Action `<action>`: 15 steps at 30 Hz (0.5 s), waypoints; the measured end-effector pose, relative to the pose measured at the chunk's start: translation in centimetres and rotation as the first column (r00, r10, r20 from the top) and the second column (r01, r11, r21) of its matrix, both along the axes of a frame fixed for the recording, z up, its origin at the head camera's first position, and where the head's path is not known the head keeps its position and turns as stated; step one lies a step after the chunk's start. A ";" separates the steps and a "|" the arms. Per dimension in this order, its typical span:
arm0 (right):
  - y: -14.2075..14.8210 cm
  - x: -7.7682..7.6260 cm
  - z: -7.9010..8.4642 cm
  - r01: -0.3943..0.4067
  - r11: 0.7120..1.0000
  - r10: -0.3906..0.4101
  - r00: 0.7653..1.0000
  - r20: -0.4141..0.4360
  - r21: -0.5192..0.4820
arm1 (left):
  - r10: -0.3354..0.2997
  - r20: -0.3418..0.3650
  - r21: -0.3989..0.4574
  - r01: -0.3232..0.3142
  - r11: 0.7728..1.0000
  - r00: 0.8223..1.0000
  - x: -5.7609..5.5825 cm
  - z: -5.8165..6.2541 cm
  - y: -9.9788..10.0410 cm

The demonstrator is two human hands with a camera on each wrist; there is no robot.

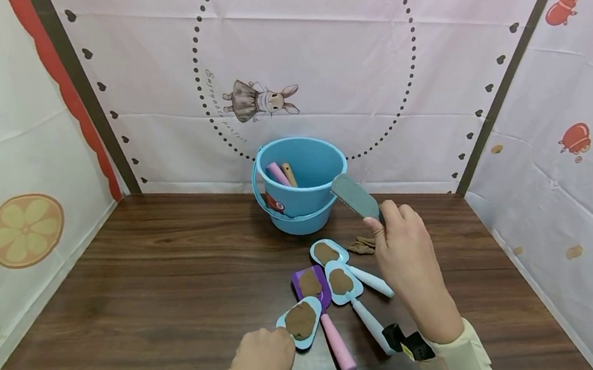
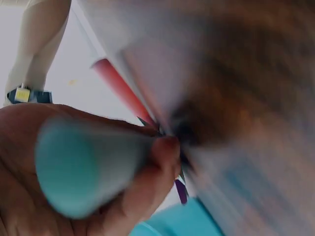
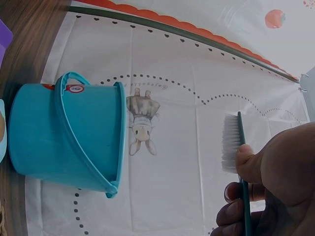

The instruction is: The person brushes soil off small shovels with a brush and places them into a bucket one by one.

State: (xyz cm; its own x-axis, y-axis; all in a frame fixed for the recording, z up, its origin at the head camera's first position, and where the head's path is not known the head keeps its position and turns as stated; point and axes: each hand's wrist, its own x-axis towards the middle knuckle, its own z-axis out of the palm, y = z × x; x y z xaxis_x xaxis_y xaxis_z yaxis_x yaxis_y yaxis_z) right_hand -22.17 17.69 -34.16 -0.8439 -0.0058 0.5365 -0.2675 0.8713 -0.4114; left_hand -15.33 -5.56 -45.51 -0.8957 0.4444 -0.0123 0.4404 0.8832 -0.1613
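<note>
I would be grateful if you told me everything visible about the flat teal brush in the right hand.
The flat teal brush looks like plastic, with a rounded end and a dense row of pale bristles on one face. The right hand grips it in the air. In the head view it slants up leftward; in the right wrist view a gap separates it from the blue plastic bucket.
</note>
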 end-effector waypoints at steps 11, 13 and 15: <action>-0.3 0.0 -0.1 -0.012 1.000 0.012 1.000 0.003 0.018 | 0.094 -0.428 0.183 -0.016 0.983 0.899 -3.5 2.6 -3.9; -0.4 0.0 -0.2 -0.010 1.000 0.010 1.000 0.011 0.017 | 0.090 -0.435 0.223 0.010 0.975 0.896 -4.8 3.5 -4.7; -0.4 0.1 -0.3 -0.007 1.000 0.007 1.000 0.025 0.018 | 0.072 -0.444 0.243 0.043 0.969 0.893 -6.0 4.3 -5.4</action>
State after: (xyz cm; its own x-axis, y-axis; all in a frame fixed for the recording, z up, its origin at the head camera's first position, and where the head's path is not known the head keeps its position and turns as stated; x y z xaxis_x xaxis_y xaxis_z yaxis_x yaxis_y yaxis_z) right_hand -22.10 17.26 -34.42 -0.8566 -0.0217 0.5155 -0.2639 0.8769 -0.4017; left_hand -21.34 -10.92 -41.21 -0.7863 0.3689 0.4956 0.3589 0.9257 -0.1196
